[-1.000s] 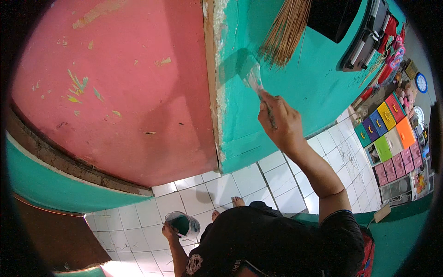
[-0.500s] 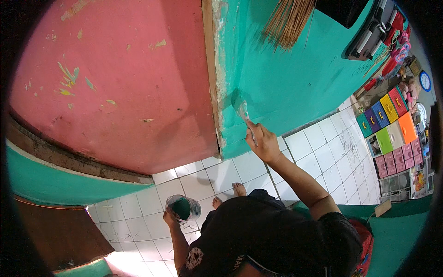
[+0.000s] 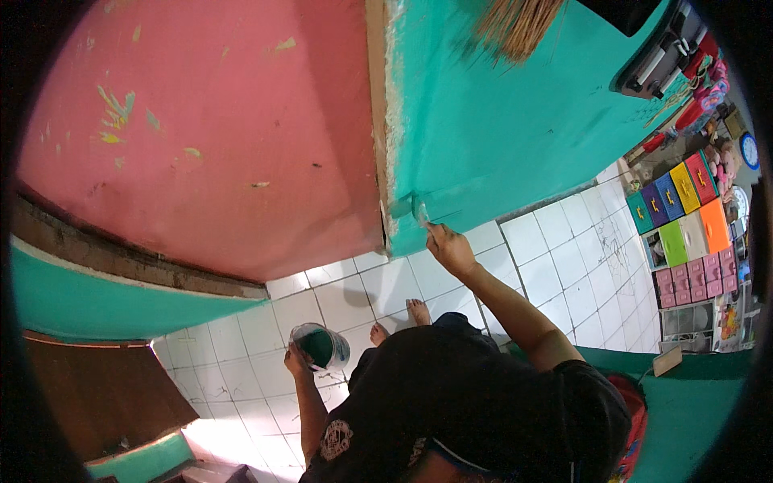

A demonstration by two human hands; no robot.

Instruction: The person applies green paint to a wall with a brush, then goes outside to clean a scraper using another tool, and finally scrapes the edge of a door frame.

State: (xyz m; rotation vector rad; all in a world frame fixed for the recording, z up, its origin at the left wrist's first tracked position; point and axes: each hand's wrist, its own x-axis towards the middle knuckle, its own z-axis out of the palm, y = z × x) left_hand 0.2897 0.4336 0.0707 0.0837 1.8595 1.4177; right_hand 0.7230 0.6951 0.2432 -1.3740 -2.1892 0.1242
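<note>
My right hand (image 3: pixel 452 249) grips a paintbrush (image 3: pixel 421 212) by its handle. The bristles lie against the green wall (image 3: pixel 515 145), low down and close to its left edge, beside a bare wooden door frame strip (image 3: pixel 376 105). In my left hand (image 3: pixel 297 360) is a clear plastic bucket (image 3: pixel 341 352), held by its rim at the left of my body. Dark green paint (image 3: pixel 316 348) shows inside it. A fresh, darker patch of paint surrounds the brush tip.
A pink door panel (image 3: pixel 225 137) with chipped spots stands left of the frame. White floor tiles (image 3: pixel 338 304) lie below, under my bare feet (image 3: pixel 418 311). A straw broom (image 3: pixel 515 28) hangs on the green wall. Colourful drawers (image 3: pixel 684 187) stand at the far right.
My right hand has carried the brush down along the green wall, nearer the floor. The bucket stays in my left hand at nearly the same place. The view has shifted slightly.
</note>
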